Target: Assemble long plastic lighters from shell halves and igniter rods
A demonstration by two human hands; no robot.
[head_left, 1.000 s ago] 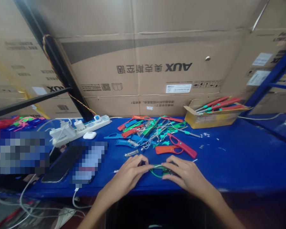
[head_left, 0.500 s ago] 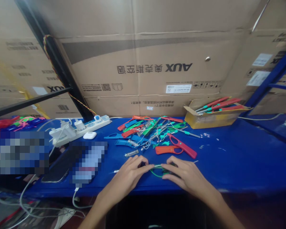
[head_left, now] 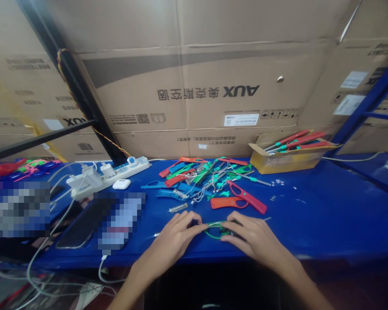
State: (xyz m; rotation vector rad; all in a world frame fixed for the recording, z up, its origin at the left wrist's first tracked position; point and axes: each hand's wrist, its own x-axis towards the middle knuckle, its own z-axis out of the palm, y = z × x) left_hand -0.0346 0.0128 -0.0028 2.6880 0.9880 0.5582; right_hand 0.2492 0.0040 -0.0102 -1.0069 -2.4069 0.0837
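A green lighter casing half (head_left: 215, 224) with a loop-shaped trigger guard is low over the blue tabletop, between my two hands. My left hand (head_left: 181, 230) pinches its left end with thumb and fingers. My right hand (head_left: 247, 231) grips the other end, its fingers covering most of that part. A thin pale strip, perhaps a wire, runs along the casing between my fingertips. Just beyond my hands lie an orange lighter casing (head_left: 224, 203), a pinkish-red one (head_left: 250, 200) and a small clear fuel tank (head_left: 178, 208).
A heap of coloured casings, metal tubes and wires (head_left: 197, 174) covers the middle back. At the back right stands a carton (head_left: 287, 163) of red lighters. On the left are a power strip (head_left: 123, 171), a white earphone case (head_left: 121, 184), two phones (head_left: 123, 219) and cables.
Both hands stay in nearly the same place on the green casing. The right fingertips have shifted slightly to the right, showing more of the pale strip. A blurred-out area at far left changes shape.
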